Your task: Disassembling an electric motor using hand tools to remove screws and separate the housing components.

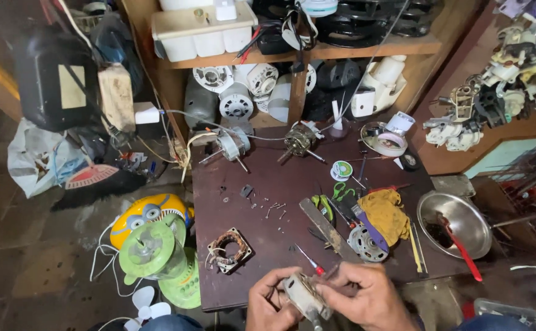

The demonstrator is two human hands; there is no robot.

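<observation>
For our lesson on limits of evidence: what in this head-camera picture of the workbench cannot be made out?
- Small grey metal part: its sides are covered by the left hand and right hand.
- Both forearms: cut off by the bottom edge.
- Loose screws on the table: too small to tell type.
- Metal bowl: dark contents unclear.

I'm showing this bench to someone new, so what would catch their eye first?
Probably the two hands, left hand and right hand, at the bottom edge, together holding a small grey motor part. Left of the table, a bright green fan stands on the floor beside a yellow toy. At the right, a steel bowl holds a red-handled tool.
</observation>
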